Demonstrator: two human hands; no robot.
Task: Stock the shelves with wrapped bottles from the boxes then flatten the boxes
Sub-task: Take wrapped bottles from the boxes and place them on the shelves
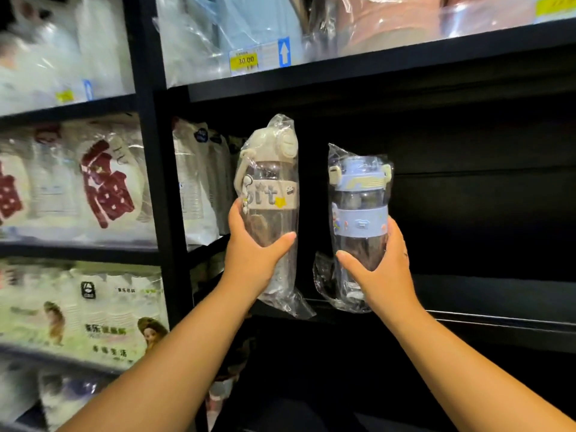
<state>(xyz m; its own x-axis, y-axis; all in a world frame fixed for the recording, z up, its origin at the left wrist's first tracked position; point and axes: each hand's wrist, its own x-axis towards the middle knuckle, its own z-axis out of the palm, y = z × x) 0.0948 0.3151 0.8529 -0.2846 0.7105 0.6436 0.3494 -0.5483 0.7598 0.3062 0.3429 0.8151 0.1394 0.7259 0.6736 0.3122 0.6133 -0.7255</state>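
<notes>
Head view: black shelf point(498, 325) ahead.
Left hand point(251, 257): grips cream-lidded bottle point(268, 182), crinkly clear bag.
Right hand point(381, 269): grips blue-banded bottle point(358, 194).

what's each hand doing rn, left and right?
Left hand: closed, holding the wrapped beige bottle.
Right hand: closed, holding the wrapped blue bottle.

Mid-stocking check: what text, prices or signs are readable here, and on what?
"30.00": yellow price tag on the upper shelf edge.
White up arrow: blue sign beside it.
Red "福", probably: white packs on the left shelf.
Letters ending "it": band of the cream bottle in the left hand.
Too blurred or small: band of the blue bottle in the right hand, print on the lower-left packs, top-right yellow tag.
</notes>
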